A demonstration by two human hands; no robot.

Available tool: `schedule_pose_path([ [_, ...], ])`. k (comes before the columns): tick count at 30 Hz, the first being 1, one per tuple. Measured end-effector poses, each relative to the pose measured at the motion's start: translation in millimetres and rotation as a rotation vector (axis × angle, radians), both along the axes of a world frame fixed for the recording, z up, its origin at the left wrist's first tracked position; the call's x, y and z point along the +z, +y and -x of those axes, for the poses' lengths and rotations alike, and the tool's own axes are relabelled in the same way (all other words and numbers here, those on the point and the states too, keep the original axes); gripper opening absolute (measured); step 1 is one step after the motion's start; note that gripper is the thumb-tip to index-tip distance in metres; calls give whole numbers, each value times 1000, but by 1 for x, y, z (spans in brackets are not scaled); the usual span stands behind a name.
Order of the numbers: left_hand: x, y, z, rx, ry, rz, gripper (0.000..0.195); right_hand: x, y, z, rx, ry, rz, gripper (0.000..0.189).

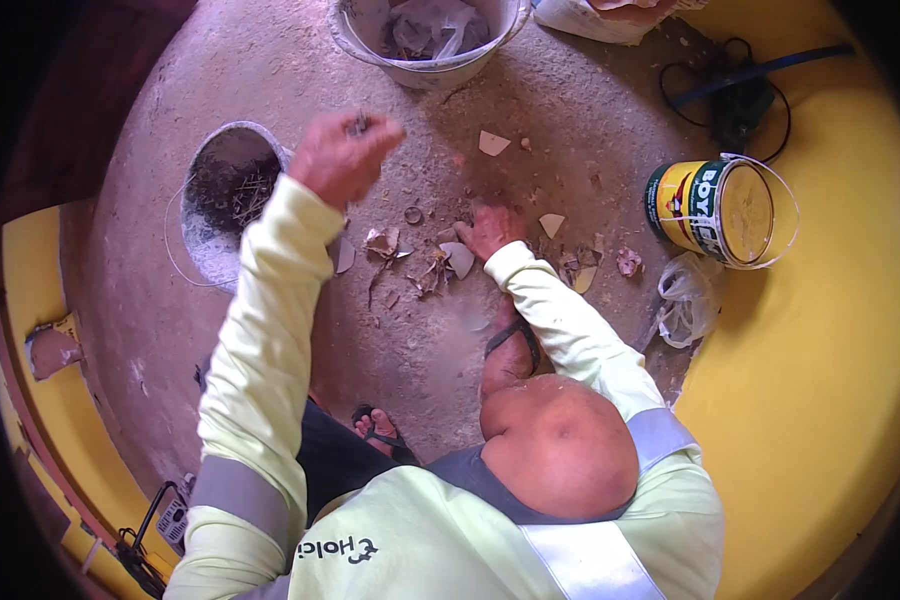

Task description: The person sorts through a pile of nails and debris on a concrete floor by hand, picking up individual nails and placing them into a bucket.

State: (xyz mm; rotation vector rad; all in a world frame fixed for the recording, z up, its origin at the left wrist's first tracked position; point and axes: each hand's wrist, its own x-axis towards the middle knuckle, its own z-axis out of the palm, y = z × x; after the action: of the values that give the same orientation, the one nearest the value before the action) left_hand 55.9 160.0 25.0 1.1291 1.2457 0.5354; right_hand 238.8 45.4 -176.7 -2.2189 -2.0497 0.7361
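Observation:
My left hand (337,161), blurred, is raised above the floor beside a small bucket (208,259). Its fingers are closed on a small dark object (359,124) that is too blurred to name. Inside that bucket lie thin, nail-like pieces (253,196). Low down, my right hand (497,231) reaches to the concrete floor among scattered debris, its fingertips partly hidden. Close to it lie a pale flat shard (461,259), torn scraps (431,276), another pale shard (551,224) and a small ring (413,215). Whether the right hand grips anything cannot be made out.
A large bucket (450,76) holding clear plastic stands ahead. To the right are a paint can (686,202), a plastic bag (686,304), a crumpled scrap (629,262) and a dark corded device (746,101) by a yellow surface (802,360). A sack (607,24) sits at the top.

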Motion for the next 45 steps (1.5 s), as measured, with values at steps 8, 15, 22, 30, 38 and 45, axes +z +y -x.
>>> schedule_pose_path([
  [8, -131, -91, 34, -158, 592, -75, 22, -21, -6, 19, 59, -24, -100, 20],
  [15, -211, -53, 30, -268, 992, -356, 25, -19, -14, 2, -96, 506, -40, 20],
  [22, -231, -49, 6, -273, 1002, -253, 23, 15, -55, -52, 12, 560, 154, 18],
  [30, -210, -62, 9, -262, 909, -216, 32, 6, -19, -31, 25, 475, -96, 18],
  [38, -159, -82, 57, 162, 387, 4, 23, -31, -4, 13, 305, 83, -240, 13],
  [45, -120, -89, 47, 99, 334, 25, 23, -5, -17, -29, -98, 1266, 464, 17],
])
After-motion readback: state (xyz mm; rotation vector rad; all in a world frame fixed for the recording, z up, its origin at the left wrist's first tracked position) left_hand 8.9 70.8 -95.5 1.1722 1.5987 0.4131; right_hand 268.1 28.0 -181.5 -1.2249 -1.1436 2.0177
